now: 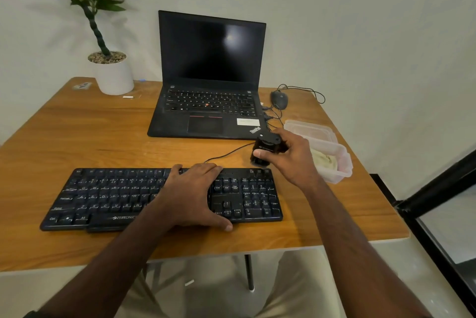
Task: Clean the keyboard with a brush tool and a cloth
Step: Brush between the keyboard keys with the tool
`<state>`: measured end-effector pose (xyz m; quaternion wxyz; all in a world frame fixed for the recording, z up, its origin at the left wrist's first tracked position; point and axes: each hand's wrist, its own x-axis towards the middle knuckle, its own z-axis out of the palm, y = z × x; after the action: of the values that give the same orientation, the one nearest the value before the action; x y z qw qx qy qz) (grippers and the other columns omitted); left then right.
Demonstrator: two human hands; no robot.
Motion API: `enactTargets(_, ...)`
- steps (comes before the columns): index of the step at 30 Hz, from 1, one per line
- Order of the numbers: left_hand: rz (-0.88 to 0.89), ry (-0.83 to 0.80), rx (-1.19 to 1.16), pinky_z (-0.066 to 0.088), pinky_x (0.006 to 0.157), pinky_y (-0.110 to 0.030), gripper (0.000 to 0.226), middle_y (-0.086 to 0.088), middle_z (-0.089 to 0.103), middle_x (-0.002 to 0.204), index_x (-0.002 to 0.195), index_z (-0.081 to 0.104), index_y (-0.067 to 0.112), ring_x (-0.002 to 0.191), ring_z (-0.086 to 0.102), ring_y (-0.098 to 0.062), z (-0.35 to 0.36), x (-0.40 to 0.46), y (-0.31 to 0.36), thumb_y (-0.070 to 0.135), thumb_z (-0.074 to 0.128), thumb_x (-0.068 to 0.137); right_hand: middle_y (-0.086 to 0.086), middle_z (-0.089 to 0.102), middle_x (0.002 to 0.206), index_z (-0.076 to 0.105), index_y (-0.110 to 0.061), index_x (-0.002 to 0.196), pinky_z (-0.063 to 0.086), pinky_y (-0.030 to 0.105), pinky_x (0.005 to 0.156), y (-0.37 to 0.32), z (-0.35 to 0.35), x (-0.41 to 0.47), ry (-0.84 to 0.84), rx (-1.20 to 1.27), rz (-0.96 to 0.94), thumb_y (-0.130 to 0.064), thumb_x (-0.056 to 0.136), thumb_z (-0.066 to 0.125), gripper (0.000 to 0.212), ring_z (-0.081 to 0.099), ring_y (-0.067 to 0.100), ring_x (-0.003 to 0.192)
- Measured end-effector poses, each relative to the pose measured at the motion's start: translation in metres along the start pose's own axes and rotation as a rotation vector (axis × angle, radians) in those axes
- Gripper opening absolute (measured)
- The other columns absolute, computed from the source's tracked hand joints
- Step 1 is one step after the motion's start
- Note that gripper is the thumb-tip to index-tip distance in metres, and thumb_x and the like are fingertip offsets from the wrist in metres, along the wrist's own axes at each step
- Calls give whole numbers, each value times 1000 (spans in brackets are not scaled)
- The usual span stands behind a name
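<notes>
A person's left hand [192, 195] lies flat, steadying the black full-size plastic keyboard [159, 198], while the right hand [288, 154] grips a stubby black brush tool [265, 149] just beyond its far right corner, seemingly poised to lower bristles onto keys.

Keyboard [108, 196] before laptop [208, 81], mouse [279, 99] rightward.

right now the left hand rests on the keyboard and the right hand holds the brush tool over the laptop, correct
Not quite. In the head view the left hand rests on the keyboard, but the right hand holds the brush tool over the table, between the laptop and the keyboard.
</notes>
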<state>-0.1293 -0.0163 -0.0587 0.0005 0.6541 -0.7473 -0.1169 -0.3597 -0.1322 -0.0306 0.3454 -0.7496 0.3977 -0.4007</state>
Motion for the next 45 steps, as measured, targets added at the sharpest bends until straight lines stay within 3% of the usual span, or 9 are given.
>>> enactTargets(3, -2, 3, 1, 6, 121, -58, 139, 8, 12, 166, 158, 6, 30, 151, 13, -13, 0, 0, 0, 102, 49, 47, -8, 72, 95, 70, -23, 102, 54, 25, 80, -2, 17, -3, -51, 11, 3, -25, 72, 89, 35, 66, 11, 93)
enactTargets(11, -1, -2, -14, 2, 122, -57, 138, 8, 11, 167, 158, 5, 30, 151, 12, -12, 0, -1, 0, 101, 51, 48, -13, 71, 94, 69, -27, 102, 47, 11, 76, 5, 2, 1, 31, -61, 3, -26, 73, 88, 35, 65, 2, 91)
enactTargets(18, 7, 5, -14, 3, 122, -57, 139, 8, 12, 166, 158, 6, 29, 151, 13, -12, 1, 0, -1, 101, 51, 49, -15, 69, 90, 66, -27, 97, 43, 5, 73, 11, -11, -6, -9, -132, 3, -24, 73, 88, 33, 62, -8, 86)
enactTargets(22, 2, 2, -25, 1, 122, -56, 139, 8, 11, 167, 158, 5, 30, 152, 11, -12, 0, -1, -1, 101, 51, 49, -9, 72, 93, 70, -18, 102, 47, 12, 74, 12, -19, -6, 98, -77, -20, -25, 75, 87, 33, 65, 3, 88)
enactTargets(25, 1, 2, -21, 1, 121, -56, 139, 9, 11, 166, 158, 6, 30, 151, 12, -12, 1, 0, 0, 101, 51, 48, -7, 72, 91, 70, -18, 100, 51, 18, 73, 13, -20, -10, 57, -44, -8, -23, 75, 87, 31, 66, 9, 87)
enactTargets(30, 1, 2, -6, 2, 122, -56, 138, 8, 11, 167, 158, 5, 30, 151, 12, -12, -1, 0, 0, 100, 52, 50, -13, 70, 91, 67, -26, 99, 47, 10, 74, 13, -11, -4, 21, -108, 10, -28, 73, 88, 34, 64, 0, 89)
enactTargets(36, -5, -1, -23, 1, 121, -56, 140, 9, 11, 166, 158, 5, 30, 151, 12, -11, 1, -1, 0, 101, 50, 48, -7, 72, 91, 70, -21, 99, 48, 16, 74, 16, -9, -4, 4, -38, 27, -25, 73, 88, 32, 66, 10, 89)
enactTargets(40, -3, -9, -17, 2, 122, -57, 139, 8, 11, 166, 159, 6, 29, 151, 12, -11, -1, -1, 1, 100, 52, 49, -15, 69, 94, 68, -26, 103, 44, 5, 74, 13, -6, 1, 19, -114, 40, -28, 73, 88, 37, 62, -5, 90)
enactTargets(45, -13, -11, -15, 0, 121, -57, 137, 7, 10, 167, 158, 5, 29, 152, 11, -12, 0, -1, 3, 99, 54, 51, -7, 72, 96, 71, -21, 105, 49, 14, 76, 4, 5, 2, 40, -23, 13, -26, 74, 88, 36, 65, 6, 90)
